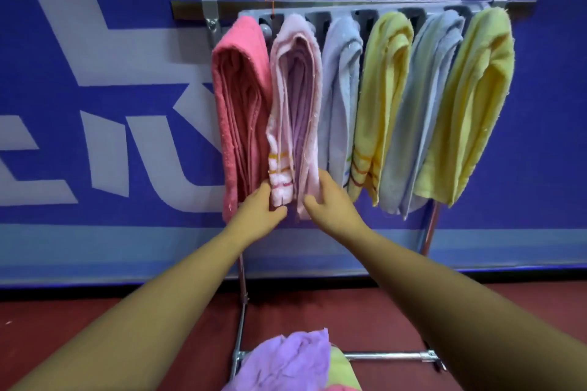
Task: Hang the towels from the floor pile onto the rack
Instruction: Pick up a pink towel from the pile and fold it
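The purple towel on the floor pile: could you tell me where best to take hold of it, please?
Pinch the raised fold atop the purple towel, coming from above: it lies bunched, uppermost on the pile, before the rack's base bar. The left hand and right hand grip the pale pink towel.

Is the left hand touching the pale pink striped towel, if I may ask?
Touching: the head view shows the left hand pinching the pale pink striped towel.

Six folded terry towels hang on one grey metal rack (387, 355): one coral pink towel (241, 105), one pale pink striped towel (295, 98), two pale blue towels (341, 89) (422, 98) and two yellow towels (381, 89) (473, 98). The floor pile shows three crumpled cloths: one lilac cloth (286, 362), one yellow-green cloth (341, 367) and one pink cloth (336, 388).
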### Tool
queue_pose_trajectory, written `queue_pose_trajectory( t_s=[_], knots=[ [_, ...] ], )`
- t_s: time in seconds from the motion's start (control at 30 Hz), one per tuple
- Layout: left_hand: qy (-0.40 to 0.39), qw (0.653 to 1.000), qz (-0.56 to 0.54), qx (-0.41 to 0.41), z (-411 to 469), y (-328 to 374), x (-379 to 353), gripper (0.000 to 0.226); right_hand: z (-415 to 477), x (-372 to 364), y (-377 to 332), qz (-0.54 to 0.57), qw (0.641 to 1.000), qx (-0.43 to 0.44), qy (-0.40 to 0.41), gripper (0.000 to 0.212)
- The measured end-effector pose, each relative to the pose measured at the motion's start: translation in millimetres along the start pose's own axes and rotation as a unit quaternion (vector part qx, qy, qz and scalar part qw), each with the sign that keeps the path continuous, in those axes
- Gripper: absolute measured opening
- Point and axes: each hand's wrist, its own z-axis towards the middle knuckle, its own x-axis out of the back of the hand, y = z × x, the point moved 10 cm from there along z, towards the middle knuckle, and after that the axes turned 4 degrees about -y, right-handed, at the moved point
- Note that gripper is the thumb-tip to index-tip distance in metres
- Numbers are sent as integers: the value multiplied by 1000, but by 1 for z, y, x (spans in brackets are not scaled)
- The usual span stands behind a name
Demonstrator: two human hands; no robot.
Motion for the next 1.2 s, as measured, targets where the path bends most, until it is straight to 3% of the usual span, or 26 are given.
queue_pose_trajectory(
  t_s=[0.07,0.2,0.37,0.5,0.6,0.77,0.9,1.07,1.2],
  knots=[
    [-43,998,33,36,-21,-34,-24,52,-22,-14,26,-44,999,-19,-2,44],
    [-112,986,57,106,-63,-98,-74,54,-74,-63,100,-134,979,-128,-79,63],
    [-156,973,72,154,-102,-155,-130,46,-137,-125,173,-188,947,-200,-165,55],
    [-201,957,66,198,-133,-198,-182,40,-181,-167,226,-194,927,-240,-211,52],
    [-233,948,67,208,-156,-229,-224,48,-211,-193,266,-191,916,-264,-233,53],
    [-287,925,80,234,-195,-275,-296,32,-258,-227,330,-192,886,-321,-273,48],
    [-316,914,69,244,-215,-301,-350,34,-291,-260,375,-146,865,-356,-321,43],
    [-330,903,57,269,-235,-319,-406,3,-327,-293,422,-111,857,-365,-348,73],
    [-297,910,24,287,-251,-335,-439,28,-339,-304,438,-134,864,-336,-349,67]
  ],
)
